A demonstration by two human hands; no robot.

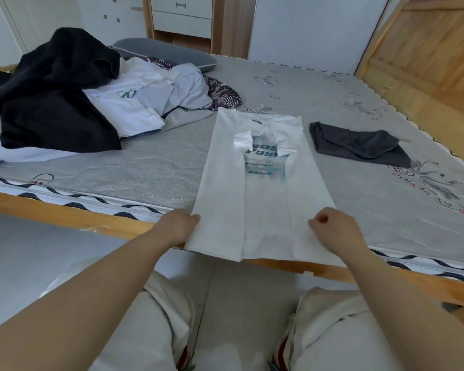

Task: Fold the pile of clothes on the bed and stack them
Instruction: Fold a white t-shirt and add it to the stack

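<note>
In the head view, the white T-shirt (263, 188) is laid lengthwise on the bed (158, 167), sides and sleeves already folded in, its hem overhanging the wooden edge. The hem's corners are pinched by the left hand (178, 227) and right hand (332, 226), both curled on the cloth. For a neat fold, both corners are best lifted level and carried toward the collar. The unfolded pile (91, 97) lies far left, and a folded dark garment (359, 145) just right of the shirt.

Both bare forearms reach forward from the lower corners, about level with each other. The left hand (178, 227) has its fingers curled, thumb on top, pinching cloth. The right hand (332, 227) is knuckles-up, fingers bent under in a loose fist, also gripping cloth.
</note>
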